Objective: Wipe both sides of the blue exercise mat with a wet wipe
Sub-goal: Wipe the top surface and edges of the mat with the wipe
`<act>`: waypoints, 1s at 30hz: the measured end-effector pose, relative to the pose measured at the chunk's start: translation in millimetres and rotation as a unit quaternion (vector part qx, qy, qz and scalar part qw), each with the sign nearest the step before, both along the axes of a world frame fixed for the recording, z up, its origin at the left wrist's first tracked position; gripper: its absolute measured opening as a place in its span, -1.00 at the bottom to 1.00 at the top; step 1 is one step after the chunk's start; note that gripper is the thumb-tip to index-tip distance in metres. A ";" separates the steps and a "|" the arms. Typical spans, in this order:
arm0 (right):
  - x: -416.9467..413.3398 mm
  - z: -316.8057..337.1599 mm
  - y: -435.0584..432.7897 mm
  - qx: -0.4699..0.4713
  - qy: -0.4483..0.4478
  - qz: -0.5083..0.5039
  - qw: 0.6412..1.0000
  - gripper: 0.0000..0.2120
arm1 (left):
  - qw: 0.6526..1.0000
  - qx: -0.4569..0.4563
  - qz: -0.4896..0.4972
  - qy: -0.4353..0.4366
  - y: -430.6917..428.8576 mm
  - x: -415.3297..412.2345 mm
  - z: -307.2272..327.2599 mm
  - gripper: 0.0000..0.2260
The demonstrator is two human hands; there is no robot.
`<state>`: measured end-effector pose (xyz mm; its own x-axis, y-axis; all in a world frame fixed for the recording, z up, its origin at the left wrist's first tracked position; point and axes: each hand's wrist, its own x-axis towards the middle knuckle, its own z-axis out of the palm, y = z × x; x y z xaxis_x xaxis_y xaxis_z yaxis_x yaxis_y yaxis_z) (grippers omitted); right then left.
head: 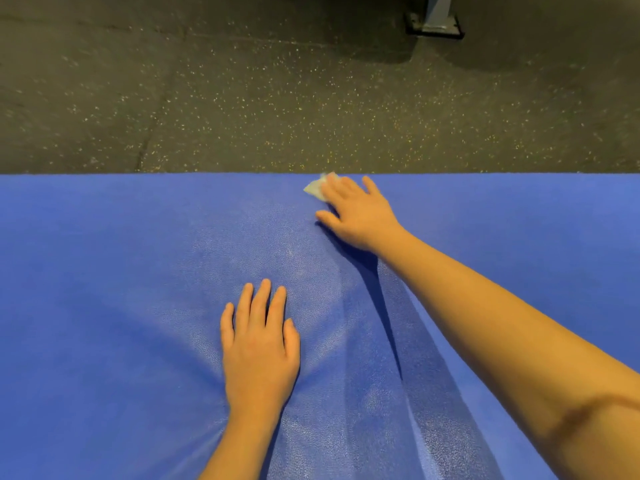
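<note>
The wet wipe (pixel 316 188) is pressed onto the blue mat (pixel 104 271) by the right grip (pixel 356 213), fingers straight; the left grip (pixel 259 348) is laid flat, fingers extended.

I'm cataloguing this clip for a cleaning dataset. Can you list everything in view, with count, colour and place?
mat: one, blue, spread flat across the lower part of the view, with creases around the nearer hand
wipe: one, white, crumpled on the mat near its far edge, partly under the fingers
floor: one, dark grey with pale speckles, beyond the mat's far edge
post: one, grey-blue on a dark base plate, standing on the floor at the top right
left hand: one, flat on the mat near the middle, fingers straight
right hand: one, reached out to the far edge, fingers pressing the wipe onto the mat
</note>
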<state>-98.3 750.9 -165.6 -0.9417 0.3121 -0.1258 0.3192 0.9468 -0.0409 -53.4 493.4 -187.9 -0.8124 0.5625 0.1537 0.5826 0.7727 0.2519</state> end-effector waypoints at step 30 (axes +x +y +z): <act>82.4 5.2 -50.2 -0.060 -0.007 0.034 0.998 -0.28 | 0.999 0.040 0.021 0.000 0.2 -0.4 -0.1 -0.58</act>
